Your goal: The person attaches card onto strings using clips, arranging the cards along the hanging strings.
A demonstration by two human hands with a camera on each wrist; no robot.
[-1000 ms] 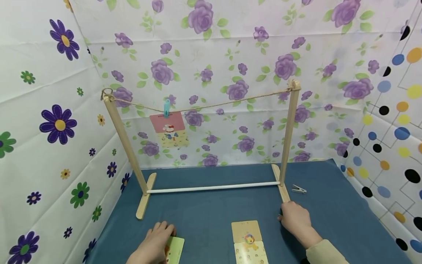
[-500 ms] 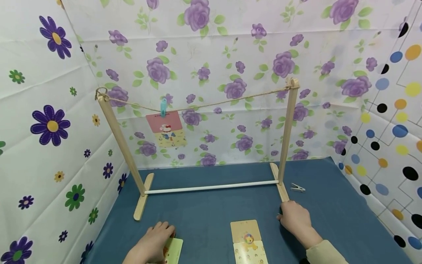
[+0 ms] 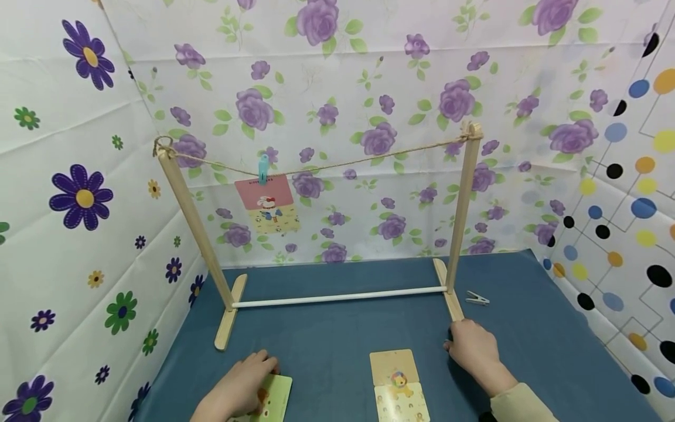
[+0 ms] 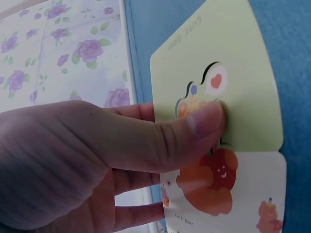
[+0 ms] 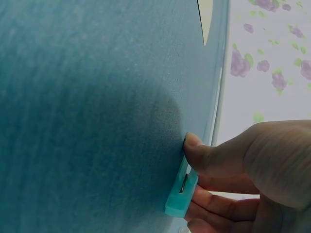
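Observation:
My left hand [image 3: 239,384] pinches a green-and-white card [image 4: 248,102] at the lower left in the head view. In the left wrist view, the thumb lies across the card's printed bear and the other fingers are behind it. At the front foot of the stand's right post is my right hand [image 3: 473,351]. The right wrist view shows its thumb and fingers gripping a teal clothespin [image 5: 181,196] close over the blue cloth. Between the hands lies a tan-and-yellow card [image 3: 398,381] with a lion on it.
A wooden stand with a sagging twine line [image 3: 348,165] rises behind the hands. A teal clothespin [image 3: 263,169] holds a pink-and-yellow rabbit card [image 3: 269,205] on the line. A white rod [image 3: 337,298] joins the feet. A pale clothespin [image 3: 477,298] lies right of the stand.
My left hand has shifted slightly left with the green card. My right hand has stayed by the stand's foot. The head view has shifted a little.

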